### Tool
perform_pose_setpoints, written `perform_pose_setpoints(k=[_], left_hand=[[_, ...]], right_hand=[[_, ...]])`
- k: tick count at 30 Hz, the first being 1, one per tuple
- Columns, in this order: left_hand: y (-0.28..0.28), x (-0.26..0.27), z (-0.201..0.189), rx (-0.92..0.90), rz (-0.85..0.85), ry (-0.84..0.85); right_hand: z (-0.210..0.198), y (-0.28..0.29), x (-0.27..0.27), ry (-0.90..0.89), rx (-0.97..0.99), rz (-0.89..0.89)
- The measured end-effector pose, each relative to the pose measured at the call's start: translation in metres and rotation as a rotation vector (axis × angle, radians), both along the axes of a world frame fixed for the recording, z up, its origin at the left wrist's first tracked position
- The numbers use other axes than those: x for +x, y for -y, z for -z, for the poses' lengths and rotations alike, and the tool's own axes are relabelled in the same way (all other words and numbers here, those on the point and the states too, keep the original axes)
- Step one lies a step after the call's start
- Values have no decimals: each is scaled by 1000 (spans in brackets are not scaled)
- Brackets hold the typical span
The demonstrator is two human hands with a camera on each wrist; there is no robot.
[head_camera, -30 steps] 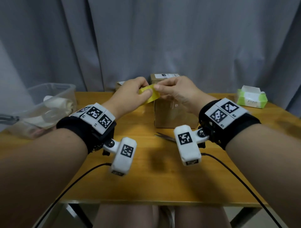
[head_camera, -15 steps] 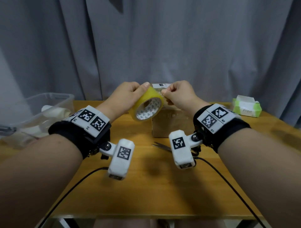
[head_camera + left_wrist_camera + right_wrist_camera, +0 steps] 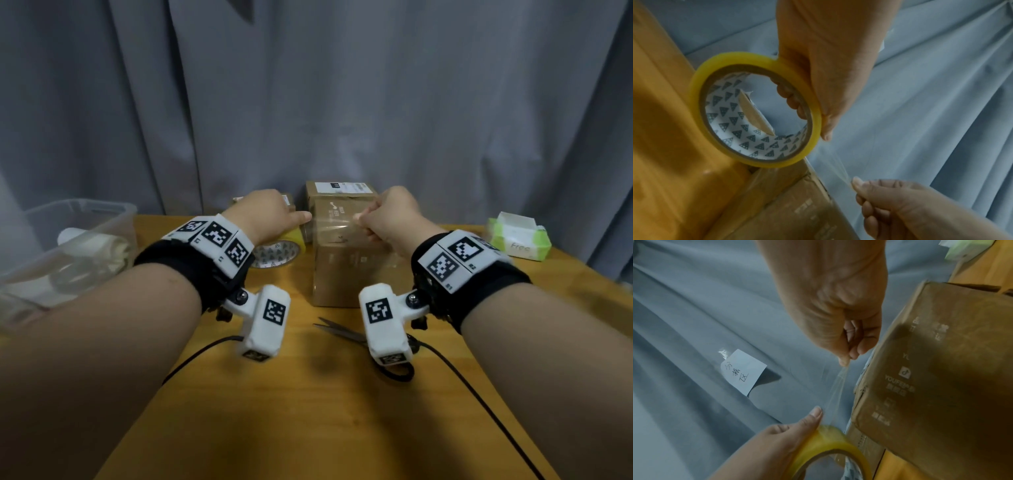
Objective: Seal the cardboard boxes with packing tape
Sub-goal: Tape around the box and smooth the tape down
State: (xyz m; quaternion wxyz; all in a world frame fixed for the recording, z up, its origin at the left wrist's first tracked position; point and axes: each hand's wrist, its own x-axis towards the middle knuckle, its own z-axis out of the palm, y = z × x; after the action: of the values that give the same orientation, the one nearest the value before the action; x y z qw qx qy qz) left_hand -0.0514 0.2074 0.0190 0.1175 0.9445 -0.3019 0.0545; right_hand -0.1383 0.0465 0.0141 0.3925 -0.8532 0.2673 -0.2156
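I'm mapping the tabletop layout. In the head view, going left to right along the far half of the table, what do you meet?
clear plastic bin → tape roll held by the left hand → cardboard box → right hand pinching the tape → green tissue pack.

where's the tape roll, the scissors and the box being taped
tape roll [image 3: 813,129], left wrist view, yellow outer rim
scissors [image 3: 337,329], head view, on the blades
cardboard box [image 3: 356,274], head view, front face
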Motion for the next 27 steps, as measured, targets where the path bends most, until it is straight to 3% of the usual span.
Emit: perform_pose_setpoints(k=[16,27], left_hand=[[28,31,5,178,-48,-91],[33,29,5,213,-42,-130]], right_hand=[[14,16,16,-136,-137,-16],[16,20,3,-102,-223,-69]])
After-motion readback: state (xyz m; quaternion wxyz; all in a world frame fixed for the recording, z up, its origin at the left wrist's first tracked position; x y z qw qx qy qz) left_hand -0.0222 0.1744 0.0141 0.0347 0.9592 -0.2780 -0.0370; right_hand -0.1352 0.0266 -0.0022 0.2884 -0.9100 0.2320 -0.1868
